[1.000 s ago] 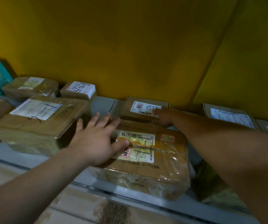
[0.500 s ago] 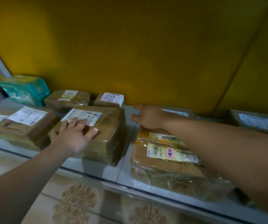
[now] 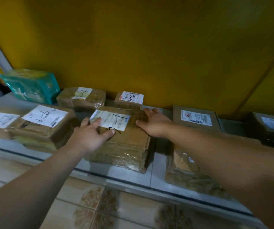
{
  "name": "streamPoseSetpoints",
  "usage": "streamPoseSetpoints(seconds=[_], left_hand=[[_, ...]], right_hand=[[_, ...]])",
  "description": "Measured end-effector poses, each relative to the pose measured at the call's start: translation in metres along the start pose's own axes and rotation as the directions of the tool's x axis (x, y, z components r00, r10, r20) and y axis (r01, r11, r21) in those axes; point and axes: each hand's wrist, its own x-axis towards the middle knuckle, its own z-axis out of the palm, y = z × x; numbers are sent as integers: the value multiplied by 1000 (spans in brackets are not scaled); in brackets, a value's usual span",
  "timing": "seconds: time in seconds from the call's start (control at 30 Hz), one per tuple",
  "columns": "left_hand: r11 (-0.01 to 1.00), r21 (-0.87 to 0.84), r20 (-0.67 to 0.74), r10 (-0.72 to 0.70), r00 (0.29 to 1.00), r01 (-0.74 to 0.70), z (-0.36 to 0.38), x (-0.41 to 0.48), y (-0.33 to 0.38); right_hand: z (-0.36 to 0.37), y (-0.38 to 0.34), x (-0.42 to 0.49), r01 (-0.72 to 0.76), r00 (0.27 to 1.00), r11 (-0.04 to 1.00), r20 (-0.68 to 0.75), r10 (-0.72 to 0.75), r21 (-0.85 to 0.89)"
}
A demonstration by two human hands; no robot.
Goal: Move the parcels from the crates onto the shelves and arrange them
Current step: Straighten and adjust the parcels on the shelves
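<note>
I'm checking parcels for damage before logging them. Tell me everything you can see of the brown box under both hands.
The brown box is cardboard wrapped in glossy clear tape, wrinkled on its front face. A white shipping label with black handwritten marks sits on top. It lies flat on the grey shelf, near its front edge. The left hand rests on its top, touching the label; the right hand lies flat on its far right corner.

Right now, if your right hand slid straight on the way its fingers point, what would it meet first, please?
Probably the small labelled parcel by the yellow wall, just beyond the right hand; depth is unclear.
</note>
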Motion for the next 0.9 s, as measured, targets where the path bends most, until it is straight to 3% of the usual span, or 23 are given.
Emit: streamPoseSetpoints(seconds=[0.2, 0.33, 0.5, 0.73, 0.9], left_hand=[[996, 50, 63, 68, 996, -71, -1, -2, -15], [978, 162, 2, 132, 991, -131, -13, 10, 0], [980, 120, 141, 145, 979, -162, -4, 24, 15], [981, 62, 146, 172, 974, -183, -6, 21, 14], [979, 42, 126, 194, 973, -200, -6, 21, 12]], right_hand=[[11, -9, -21, -42, 999, 998, -15, 41, -37], [15, -12, -24, -84, 996, 995, -14, 84, -57], [21, -11, -28, -172, 985, 984, 21, 173, -42], [16, -15, -27, -228, 973, 971, 32, 231, -68], [10, -16, -5, -212, 976, 970, -76, 204, -121]])
